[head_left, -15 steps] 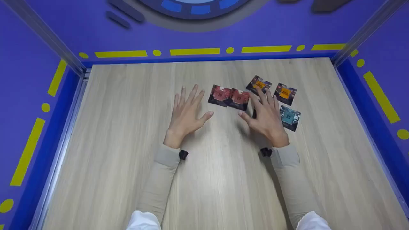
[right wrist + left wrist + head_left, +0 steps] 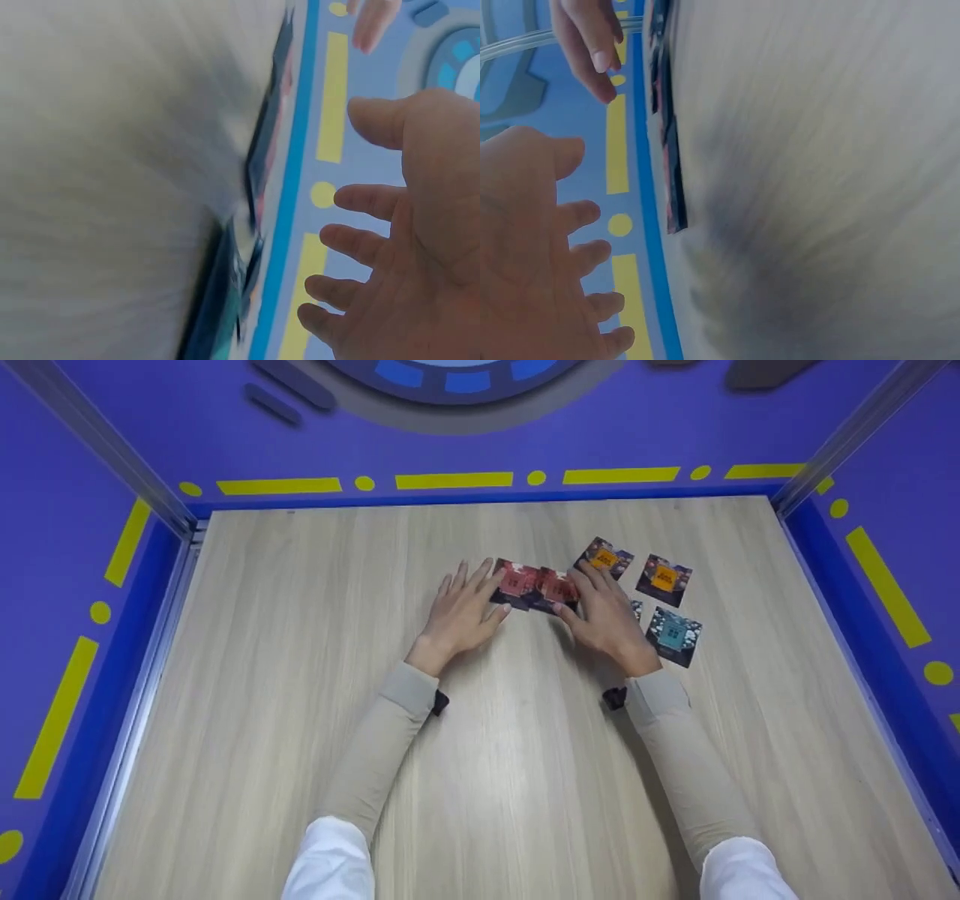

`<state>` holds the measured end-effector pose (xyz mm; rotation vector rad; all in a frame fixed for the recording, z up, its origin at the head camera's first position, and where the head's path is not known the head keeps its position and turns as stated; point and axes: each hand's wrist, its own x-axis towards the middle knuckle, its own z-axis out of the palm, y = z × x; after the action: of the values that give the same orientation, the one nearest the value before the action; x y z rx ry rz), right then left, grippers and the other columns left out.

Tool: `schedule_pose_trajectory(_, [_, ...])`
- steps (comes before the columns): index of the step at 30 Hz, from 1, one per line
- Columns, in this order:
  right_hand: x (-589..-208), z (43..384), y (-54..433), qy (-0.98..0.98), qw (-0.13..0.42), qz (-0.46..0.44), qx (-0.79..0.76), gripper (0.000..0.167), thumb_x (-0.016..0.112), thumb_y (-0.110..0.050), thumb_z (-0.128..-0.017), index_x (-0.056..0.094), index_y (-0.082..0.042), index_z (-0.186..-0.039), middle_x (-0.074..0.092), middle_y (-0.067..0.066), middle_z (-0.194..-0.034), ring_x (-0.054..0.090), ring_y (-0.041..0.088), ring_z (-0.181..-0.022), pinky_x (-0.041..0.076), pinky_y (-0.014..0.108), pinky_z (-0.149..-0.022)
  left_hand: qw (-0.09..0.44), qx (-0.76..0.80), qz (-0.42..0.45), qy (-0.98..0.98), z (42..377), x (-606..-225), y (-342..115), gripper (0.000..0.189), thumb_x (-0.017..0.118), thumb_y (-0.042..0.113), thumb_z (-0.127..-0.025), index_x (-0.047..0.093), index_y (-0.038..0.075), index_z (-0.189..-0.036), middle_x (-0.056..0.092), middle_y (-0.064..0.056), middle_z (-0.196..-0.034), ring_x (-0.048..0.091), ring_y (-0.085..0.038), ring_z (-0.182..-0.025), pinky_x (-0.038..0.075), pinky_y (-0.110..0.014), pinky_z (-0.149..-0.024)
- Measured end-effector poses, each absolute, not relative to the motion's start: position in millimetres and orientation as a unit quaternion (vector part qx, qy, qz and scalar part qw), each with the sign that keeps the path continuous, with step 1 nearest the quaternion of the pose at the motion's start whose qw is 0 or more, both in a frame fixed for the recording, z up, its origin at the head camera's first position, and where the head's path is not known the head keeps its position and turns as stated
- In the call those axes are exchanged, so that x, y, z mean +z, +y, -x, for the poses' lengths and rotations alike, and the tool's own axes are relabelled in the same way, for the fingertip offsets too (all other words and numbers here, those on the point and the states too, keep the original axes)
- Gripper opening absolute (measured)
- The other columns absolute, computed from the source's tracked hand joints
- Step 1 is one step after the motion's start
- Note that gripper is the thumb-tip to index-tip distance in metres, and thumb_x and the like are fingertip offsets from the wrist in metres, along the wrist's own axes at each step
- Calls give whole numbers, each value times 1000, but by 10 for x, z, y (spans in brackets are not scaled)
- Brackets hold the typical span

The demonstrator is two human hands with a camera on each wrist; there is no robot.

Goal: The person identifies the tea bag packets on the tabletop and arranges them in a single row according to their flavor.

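the left hand (image 2: 461,615) and right hand (image 2: 606,619) hover, fingers spread; the head view has them overlapping the 2 red packets (image 2: 533,585) between them, the wrist views show gaps.

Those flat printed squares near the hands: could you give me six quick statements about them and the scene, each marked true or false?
1. The left hand is clenched in a fist. False: it is open.
2. The right hand partly hides another square. True.
3. Three red-centred squares show. False: only two, the left red-centred square and the right red-centred square.
4. The left orange-centred square lies apart from the right orange-centred square. True.
5. The fully visible teal-centred square lies farther from the person than both orange-centred ones. False: it lies nearer.
6. The squares lie on a wood-look table. True.
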<state>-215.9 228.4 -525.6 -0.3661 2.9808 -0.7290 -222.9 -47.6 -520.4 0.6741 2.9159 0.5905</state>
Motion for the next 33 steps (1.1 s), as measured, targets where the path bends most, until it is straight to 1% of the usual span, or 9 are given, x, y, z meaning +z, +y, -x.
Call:
schedule_pose_trajectory(6, [-5318, 2254, 2184, 963, 42, 128, -235, 64, 58, -33, -108, 41, -8, -164, 28, 16, -176, 17, 48, -163, 16, 67, -131, 79, 175, -231, 954, 2375, -5252, -325, 63, 41, 42, -114, 29, 17, -170, 19, -12, -179, 14, -47, -164, 15, -60, -134])
schedule_pose_trajectory(13, [-5376, 2320, 2074, 962, 45, 141, -231, 57, 56, -24, -110, 45, -3, -161, 34, 20, -172, 25, 49, -161, 21, 62, -132, 86, 159, -242, 953, 2470, -5291, -157, 60, 43, 34, -114, 31, 14, -169, 25, -15, -177, 19, -44, -164, 20, -56, -134])
schedule_pose_trajectory(17, [-5402, 2351, 2021, 963, 52, 141, -225, 53, 54, -21, -110, 47, -2, -159, 37, 20, -170, 28, 47, -160, 23, 60, -132, 86, 148, -247, 954, 2513, -5328, -74, 58, 42, 31, -115, 33, 13, -169, 27, -15, -176, 20, -42, -164, 23, -54, -134])
schedule_pose_trajectory(21, [-5424, 2368, 2000, 964, 60, 135, -223, 51, 52, -18, -111, 48, -1, -159, 39, 20, -169, 30, 46, -160, 24, 58, -132, 83, 142, -254, 953, 2539, -5356, 2, 56, 45, 26, -114, 37, 11, -167, 31, -15, -174, 23, -42, -163, 25, -53, -133])
schedule_pose_trajectory(25, [-5423, 2387, 1985, 963, 57, 140, -223, 49, 53, -14, -111, 50, 0, -157, 42, 21, -167, 35, 43, -158, 25, 56, -132, 80, 133, -270, 950, 2559, -5384, 33, 55, 45, 20, -114, 37, 11, -167, 33, -15, -174, 25, -41, -163, 27, -51, -133])
schedule_pose_trajectory(33, [-5402, 2431, 1904, 965, 57, 147, -209, 50, 54, -10, -110, 48, 1, -158, 45, 22, -165, 46, 38, -151, 36, 51, -128, 63, 115, -276, 952, 2580, -5411, 40, 54, 47, 17, -112, 39, 7, -165, 37, -15, -171, 31, -38, -161, 28, -47, -133])
